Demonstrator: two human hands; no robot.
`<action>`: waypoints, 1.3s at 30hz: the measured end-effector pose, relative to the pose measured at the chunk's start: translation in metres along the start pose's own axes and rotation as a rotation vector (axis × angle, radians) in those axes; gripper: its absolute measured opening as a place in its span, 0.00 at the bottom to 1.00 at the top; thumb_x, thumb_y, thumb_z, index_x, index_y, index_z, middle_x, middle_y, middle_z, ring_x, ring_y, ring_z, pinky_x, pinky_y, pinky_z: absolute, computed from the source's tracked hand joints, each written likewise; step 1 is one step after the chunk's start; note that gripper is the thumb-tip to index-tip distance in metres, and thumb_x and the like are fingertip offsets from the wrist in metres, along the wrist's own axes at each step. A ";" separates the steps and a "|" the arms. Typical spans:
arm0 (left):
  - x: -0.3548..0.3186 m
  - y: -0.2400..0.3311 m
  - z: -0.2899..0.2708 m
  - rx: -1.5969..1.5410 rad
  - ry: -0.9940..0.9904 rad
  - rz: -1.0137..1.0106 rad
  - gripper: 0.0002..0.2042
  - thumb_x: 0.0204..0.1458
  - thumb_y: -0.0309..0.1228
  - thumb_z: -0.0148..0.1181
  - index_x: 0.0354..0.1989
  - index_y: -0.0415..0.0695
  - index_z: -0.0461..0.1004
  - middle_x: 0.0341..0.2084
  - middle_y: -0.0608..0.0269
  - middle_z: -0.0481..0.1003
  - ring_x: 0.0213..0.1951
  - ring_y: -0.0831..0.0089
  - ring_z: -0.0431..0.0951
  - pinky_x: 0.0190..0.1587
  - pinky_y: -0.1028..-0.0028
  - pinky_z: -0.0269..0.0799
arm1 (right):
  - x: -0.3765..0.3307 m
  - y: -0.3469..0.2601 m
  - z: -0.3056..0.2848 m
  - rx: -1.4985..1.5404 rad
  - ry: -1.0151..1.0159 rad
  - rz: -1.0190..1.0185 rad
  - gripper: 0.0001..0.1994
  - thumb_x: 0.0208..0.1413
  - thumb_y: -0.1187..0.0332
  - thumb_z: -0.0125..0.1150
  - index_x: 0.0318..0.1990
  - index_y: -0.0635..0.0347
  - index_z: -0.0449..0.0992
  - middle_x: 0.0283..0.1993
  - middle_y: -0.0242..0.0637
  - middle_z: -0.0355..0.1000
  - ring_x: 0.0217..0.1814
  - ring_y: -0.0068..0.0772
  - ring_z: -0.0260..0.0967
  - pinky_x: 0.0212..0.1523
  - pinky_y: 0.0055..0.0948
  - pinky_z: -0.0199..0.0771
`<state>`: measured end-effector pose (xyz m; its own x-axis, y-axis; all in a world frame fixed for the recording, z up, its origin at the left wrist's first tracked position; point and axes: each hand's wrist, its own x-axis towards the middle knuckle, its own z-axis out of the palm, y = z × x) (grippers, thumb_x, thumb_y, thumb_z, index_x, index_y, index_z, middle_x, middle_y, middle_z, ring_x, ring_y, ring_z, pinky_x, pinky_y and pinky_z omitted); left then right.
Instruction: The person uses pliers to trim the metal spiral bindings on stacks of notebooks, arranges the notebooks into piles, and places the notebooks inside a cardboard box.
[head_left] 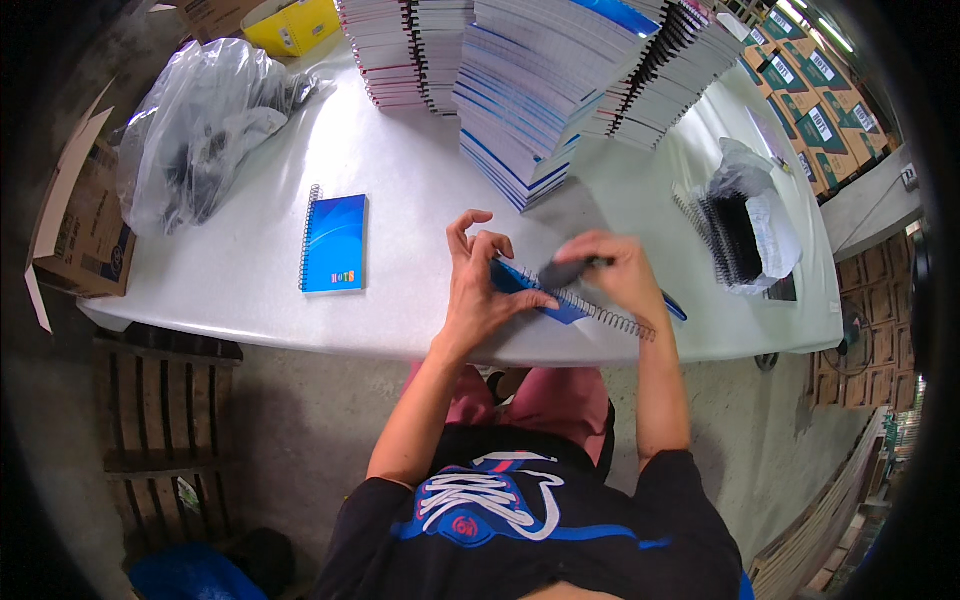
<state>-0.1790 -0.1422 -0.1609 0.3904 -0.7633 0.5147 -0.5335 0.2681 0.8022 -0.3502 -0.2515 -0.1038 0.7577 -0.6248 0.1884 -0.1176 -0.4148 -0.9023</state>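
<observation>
Two bare hands work over the blue-covered notebook (566,315), which lies near the front edge of the white-covered table, right before the person's body. The left hand (475,275) pinches it, thumb laid over the cover and the other side of the grip partly hidden, while two fingers curl up clear of it. The right hand (625,272) is closed around a dark hand tool (568,273), too blurred to name more closely, held over the spiral binding coil (612,318). That coil runs along the notebook and sticks out well past it, toward the right wrist; whether it touches the skin I cannot tell.

The notebook should be light, its stacked pages fairly firm together but apt to fan or slide if held loosely, and its glossy cover probably a little slippery. A flat pinch near the bound edge, close to the coil, looks the best hold. The coil itself seems springy and easily bent, so its free end wants little force. The bound blue notebook (335,243) farther left suggests the same: take it by its covers, not its coil.
</observation>
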 end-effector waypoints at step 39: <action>-0.007 0.028 -0.016 -0.356 0.444 -0.092 0.38 0.43 0.17 0.66 0.64 0.41 0.53 0.28 0.59 0.77 0.32 0.77 0.75 0.41 0.79 0.69 | -0.133 0.029 0.009 -1.016 0.369 0.292 0.27 0.56 0.56 0.52 0.63 0.50 0.59 0.59 0.46 0.57 0.63 0.48 0.50 0.60 0.58 0.47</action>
<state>-0.1847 -0.1197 -0.1373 0.7420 -0.4931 0.4541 -0.2270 0.4526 0.8624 -0.4489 -0.1742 -0.1584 0.3986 -0.8745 0.2765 -0.8573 -0.4623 -0.2263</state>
